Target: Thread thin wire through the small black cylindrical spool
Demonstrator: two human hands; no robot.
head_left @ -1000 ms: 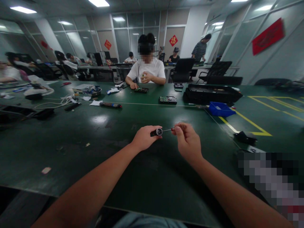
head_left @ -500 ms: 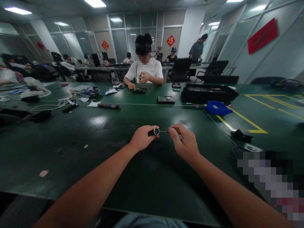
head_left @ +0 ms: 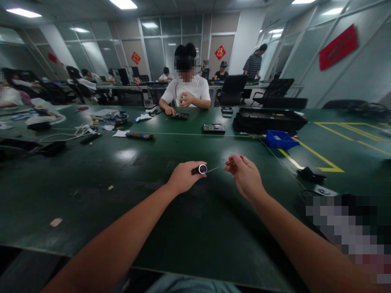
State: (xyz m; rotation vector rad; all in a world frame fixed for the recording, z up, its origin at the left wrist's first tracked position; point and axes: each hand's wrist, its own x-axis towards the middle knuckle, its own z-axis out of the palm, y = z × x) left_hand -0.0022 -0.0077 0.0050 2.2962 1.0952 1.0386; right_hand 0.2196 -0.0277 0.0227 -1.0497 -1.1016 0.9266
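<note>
My left hand [head_left: 183, 177] is closed around a short black cylinder [head_left: 195, 171], which looks like a small flashlight. Its round end, with a bright silver ring, faces me. From beside that ring a thin metal rod [head_left: 213, 169] slants up toward my right hand [head_left: 244, 175]. The fingertips of my right hand are pinched together, with a blurred reddish bit at them. The rod's far end fades out just short of the fingers, so the join is unclear. Both hands are above the green table [head_left: 183, 236].
Across the table a person [head_left: 192, 89] handles a circuit-board device [head_left: 179, 116]. Another hard drive [head_left: 214, 128] lies nearer. A blue bin [head_left: 279, 139] and black tray [head_left: 269, 120] stand right. A dark pen-shaped tool [head_left: 140, 136] and white cable [head_left: 70, 135] lie left.
My right hand has moved a little right and up, away from the cylinder. The rod now tilts upward, and the cylinder's ring end has turned more toward me.
</note>
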